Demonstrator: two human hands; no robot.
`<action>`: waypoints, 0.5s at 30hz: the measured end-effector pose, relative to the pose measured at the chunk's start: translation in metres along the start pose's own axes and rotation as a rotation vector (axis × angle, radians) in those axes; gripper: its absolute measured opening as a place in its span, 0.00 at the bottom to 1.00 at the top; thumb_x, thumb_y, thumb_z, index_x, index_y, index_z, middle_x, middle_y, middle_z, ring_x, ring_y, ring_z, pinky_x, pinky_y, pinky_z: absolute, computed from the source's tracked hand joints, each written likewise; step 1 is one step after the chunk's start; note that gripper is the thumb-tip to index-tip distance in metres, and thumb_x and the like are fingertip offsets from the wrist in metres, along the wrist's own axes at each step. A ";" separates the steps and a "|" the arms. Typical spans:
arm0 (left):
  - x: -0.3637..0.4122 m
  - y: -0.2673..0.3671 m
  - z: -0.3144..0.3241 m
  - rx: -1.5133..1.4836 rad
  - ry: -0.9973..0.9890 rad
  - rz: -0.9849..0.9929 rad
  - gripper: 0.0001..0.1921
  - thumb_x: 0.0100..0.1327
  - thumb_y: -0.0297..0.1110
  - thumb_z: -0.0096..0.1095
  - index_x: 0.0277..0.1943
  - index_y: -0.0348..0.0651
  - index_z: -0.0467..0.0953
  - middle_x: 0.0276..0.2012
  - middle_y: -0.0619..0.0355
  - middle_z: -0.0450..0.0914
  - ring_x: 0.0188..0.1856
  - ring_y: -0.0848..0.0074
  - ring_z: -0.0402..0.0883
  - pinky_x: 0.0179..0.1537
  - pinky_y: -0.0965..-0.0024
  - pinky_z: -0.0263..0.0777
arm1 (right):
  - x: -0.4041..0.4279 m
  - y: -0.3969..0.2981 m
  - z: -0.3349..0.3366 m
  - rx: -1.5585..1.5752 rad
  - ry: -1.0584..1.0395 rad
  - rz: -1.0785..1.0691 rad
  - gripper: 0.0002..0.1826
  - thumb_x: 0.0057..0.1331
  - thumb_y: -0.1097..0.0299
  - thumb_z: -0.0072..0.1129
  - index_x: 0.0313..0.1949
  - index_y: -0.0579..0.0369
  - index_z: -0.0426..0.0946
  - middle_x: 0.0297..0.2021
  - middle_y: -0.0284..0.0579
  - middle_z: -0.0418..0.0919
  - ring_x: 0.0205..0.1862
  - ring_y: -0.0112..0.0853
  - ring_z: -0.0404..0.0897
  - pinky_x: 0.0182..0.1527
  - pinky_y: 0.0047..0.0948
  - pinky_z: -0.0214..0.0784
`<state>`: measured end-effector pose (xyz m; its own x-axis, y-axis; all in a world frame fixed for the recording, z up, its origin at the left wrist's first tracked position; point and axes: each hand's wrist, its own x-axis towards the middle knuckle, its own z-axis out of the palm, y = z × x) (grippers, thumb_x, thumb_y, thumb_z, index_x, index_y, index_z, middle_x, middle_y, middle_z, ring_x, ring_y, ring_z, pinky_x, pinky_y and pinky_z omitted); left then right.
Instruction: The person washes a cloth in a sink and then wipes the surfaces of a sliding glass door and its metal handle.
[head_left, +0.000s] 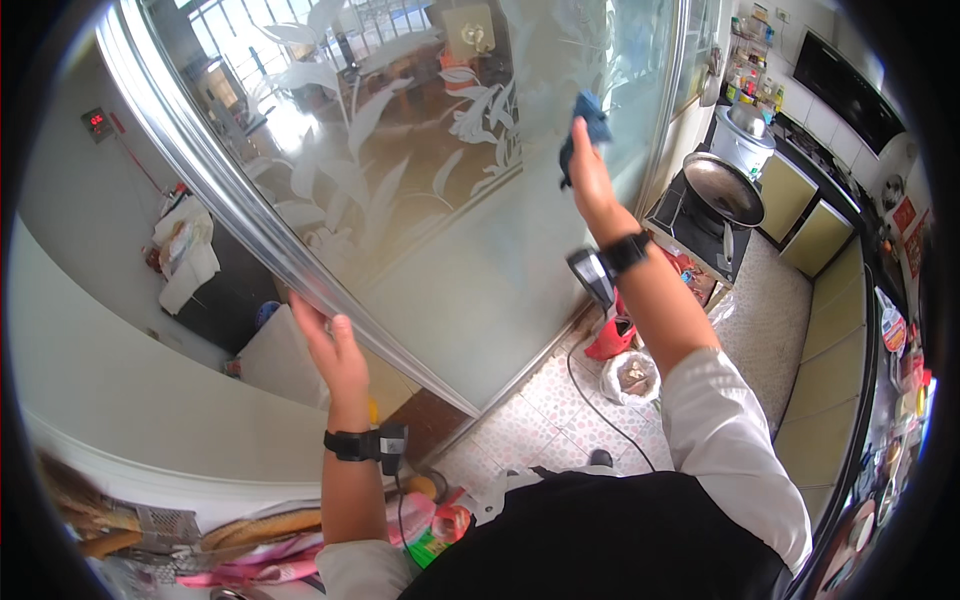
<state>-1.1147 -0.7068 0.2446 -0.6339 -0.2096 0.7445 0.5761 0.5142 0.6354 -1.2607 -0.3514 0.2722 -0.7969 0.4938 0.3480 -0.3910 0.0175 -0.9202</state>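
A frosted glass door panel (480, 300) with a leaf pattern and a metal frame (300, 277) stands before me. My right hand (592, 176) holds a blue cloth (591, 124) against or close to the glass, near the panel's right part; the hand hides some of the cloth. At the lower left, my left hand (334, 349) is raised with its fingers apart, at the door's metal edge. Whether it touches the frame cannot be told. Nothing is seen in it. Both wrists wear black straps with small devices and cables.
To the right, a wok (724, 191) sits on a dark-topped stand beside a rice cooker (744, 142). A lined waste bin (631, 379) and a red bag (611, 339) are on the tiled floor. Kitchen counters run along the right. Pink items and a basket lie at lower left.
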 end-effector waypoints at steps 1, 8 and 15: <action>0.004 -0.012 -0.010 0.010 -0.070 -0.061 0.28 0.64 0.34 0.42 0.63 0.31 0.47 0.54 0.43 0.66 0.55 0.58 0.67 0.54 0.61 0.60 | -0.018 -0.039 0.038 0.053 -0.037 0.079 0.39 0.64 0.40 0.35 0.62 0.61 0.52 0.58 0.53 0.60 0.59 0.38 0.58 0.59 0.29 0.49; 0.009 -0.016 -0.001 0.002 -0.177 -0.140 0.26 0.68 0.38 0.36 0.63 0.31 0.46 0.49 0.46 0.68 0.48 0.65 0.69 0.51 0.68 0.61 | -0.042 -0.042 0.117 -0.170 0.135 -0.460 0.35 0.67 0.47 0.33 0.66 0.52 0.39 0.67 0.58 0.32 0.68 0.49 0.30 0.64 0.51 0.22; 0.014 -0.019 0.005 -0.080 -0.154 -0.011 0.27 0.67 0.37 0.35 0.64 0.32 0.44 0.48 0.43 0.69 0.47 0.60 0.71 0.49 0.65 0.63 | -0.178 -0.007 0.148 -0.542 -0.560 -1.028 0.37 0.54 0.43 0.50 0.62 0.39 0.58 0.65 0.54 0.45 0.67 0.52 0.43 0.60 0.64 0.29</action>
<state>-1.1373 -0.7150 0.2422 -0.7084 -0.0820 0.7011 0.6041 0.4432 0.6623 -1.1846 -0.5678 0.2428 -0.3786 -0.3841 0.8421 -0.8059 0.5842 -0.0959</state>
